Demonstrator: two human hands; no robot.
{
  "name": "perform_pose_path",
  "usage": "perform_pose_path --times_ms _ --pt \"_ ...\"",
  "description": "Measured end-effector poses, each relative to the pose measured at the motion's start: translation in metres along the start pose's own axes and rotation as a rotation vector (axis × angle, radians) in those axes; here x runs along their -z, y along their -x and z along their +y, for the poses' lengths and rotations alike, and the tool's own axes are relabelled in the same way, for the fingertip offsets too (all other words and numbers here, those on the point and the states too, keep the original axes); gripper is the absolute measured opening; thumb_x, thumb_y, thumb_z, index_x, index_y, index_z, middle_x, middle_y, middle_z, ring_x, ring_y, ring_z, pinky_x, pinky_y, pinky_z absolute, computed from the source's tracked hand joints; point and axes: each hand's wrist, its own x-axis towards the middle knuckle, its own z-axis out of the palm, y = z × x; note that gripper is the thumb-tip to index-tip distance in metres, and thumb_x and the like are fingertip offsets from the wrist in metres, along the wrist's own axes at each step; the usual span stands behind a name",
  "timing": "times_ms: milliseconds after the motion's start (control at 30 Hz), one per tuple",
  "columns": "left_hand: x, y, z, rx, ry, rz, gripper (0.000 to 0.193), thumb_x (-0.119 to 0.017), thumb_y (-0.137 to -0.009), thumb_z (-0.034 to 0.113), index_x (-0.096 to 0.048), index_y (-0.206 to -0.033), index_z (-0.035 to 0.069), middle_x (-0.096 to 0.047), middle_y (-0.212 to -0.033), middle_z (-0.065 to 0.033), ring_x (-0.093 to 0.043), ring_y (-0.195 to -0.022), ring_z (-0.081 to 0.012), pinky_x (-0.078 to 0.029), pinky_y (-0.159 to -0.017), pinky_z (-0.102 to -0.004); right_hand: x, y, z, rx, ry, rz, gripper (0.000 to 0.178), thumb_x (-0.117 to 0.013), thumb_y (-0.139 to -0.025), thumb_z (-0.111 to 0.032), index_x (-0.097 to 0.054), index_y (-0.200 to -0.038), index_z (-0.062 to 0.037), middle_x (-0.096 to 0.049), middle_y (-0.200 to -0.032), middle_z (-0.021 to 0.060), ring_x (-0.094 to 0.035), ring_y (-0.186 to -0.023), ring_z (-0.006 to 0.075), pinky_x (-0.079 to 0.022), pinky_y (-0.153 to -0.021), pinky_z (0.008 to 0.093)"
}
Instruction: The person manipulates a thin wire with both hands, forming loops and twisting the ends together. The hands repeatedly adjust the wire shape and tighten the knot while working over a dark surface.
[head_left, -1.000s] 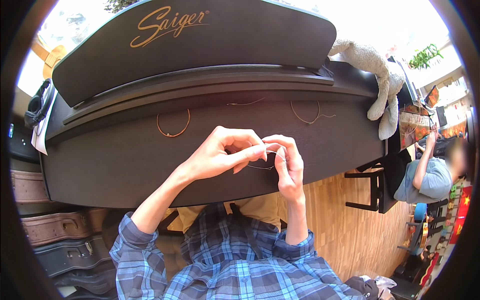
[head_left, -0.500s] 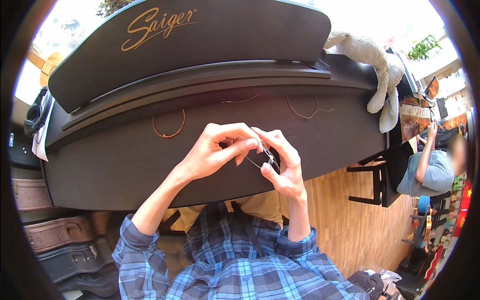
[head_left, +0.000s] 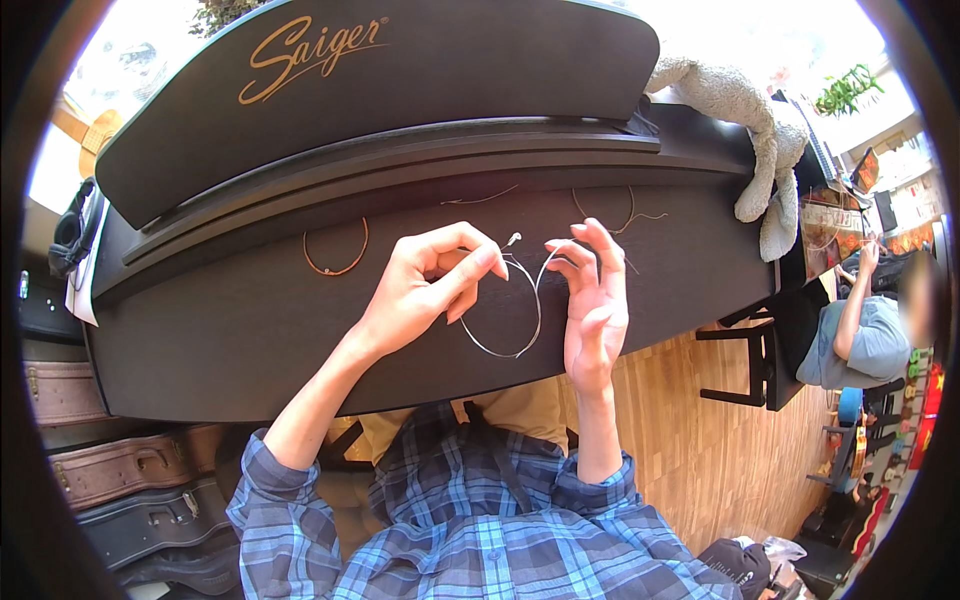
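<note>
Between the thumb and forefinger of my left hand is a thin silver guitar string, bent into a loop with a small ball at one end near those fingertips. My right hand has its thumb and fingers spread apart; the string runs up to its fingertips and passes behind them, and a bit of it shows on the far side. Both hands are above the closed black lid of a piano. A bronze-coloured string lies curved on the lid, left of my hands.
Beyond my hands lie a short thin string and another curled string. A pale plush toy hangs over the piano's right end. Instrument cases are stacked at lower left. A person sits at the right by a black bench.
The bunched string has opened into a wide loop. My right hand has moved slightly right and its fingers have spread. My left hand has shifted a little left, still pinching the string.
</note>
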Motion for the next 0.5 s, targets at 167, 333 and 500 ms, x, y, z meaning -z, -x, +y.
perform_pose_path --times_ms 167,333,500 --pt "0.0016 -0.0003 -0.0005 0.02 -0.004 0.038 0.023 -0.059 -0.105 0.023 -0.067 -0.097 0.002 -0.051 -0.058 0.0053 -0.039 -0.046 -0.0005 -0.028 -0.045 -0.0211 0.0006 -0.0014 -0.0017 -0.069 -0.131 0.112 0.056 -0.045 -0.109 -0.033 -0.033 -0.155 -0.0034 -0.042 -0.152 0.0166 -0.059 -0.125 0.0282 -0.05 -0.098 0.0369" --pt "0.0018 -0.0017 -0.0018 0.018 0.097 0.135 0.023 -0.056 -0.106 0.023 -0.064 -0.099 0.003 -0.046 -0.053 0.0053 -0.035 -0.042 -0.0008 -0.028 -0.041 -0.0219 0.0013 0.0014 0.0004 -0.075 -0.026 -0.035 0.052 -0.046 -0.109 -0.025 -0.035 -0.156 -0.0045 -0.044 -0.155 0.0197 -0.06 -0.127 0.03 -0.052 -0.094 0.0353" --pt "0.0026 -0.0016 0.0 0.015 0.123 0.13 0.024 -0.055 -0.107 0.023 -0.063 -0.1 0.002 -0.048 -0.052 0.0031 -0.04 -0.038 -0.003 -0.032 -0.039 -0.0225 -0.001 0.0011 0.0041 -0.014 -0.036 0.043 0.035 -0.071 -0.095 -0.008 -0.059 -0.126 -0.0005 -0.067 -0.121 0.0144 -0.068 -0.105 0.0228 -0.052 -0.092 0.0329"
